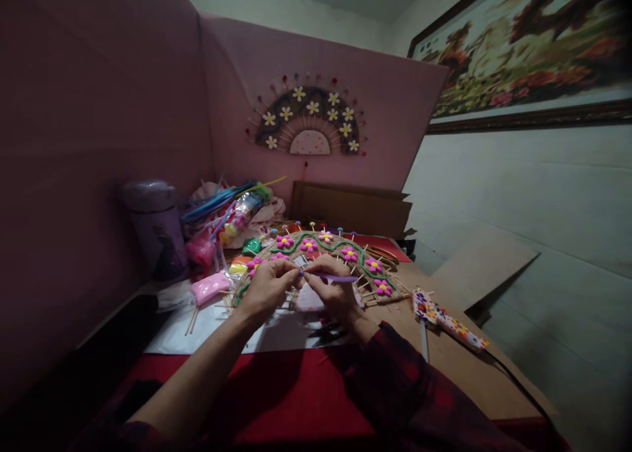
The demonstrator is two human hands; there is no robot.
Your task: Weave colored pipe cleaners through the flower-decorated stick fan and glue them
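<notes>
My left hand (270,286) and my right hand (336,293) meet fingertip to fingertip above the table, both closed in a pinch. Between them is a thin purple strip (342,279), its free end pointing right past my right fingers; the exact material is unclear. Behind and below my hands lies a half-round craft fan (309,245) wrapped in brown cord, with pink clay flowers, a green wavy line and sticks with coloured ball tips along its rim. My hands hide part of its pale centre.
Left are a purple tumbler (157,231), a pink clay packet (210,287) and bundled pipe cleaners (217,202). At right lies a flower-patterned glue gun (449,320) with its cord. A finished-looking fan (312,106) hangs on the pink panel; cardboard (348,208) stands below.
</notes>
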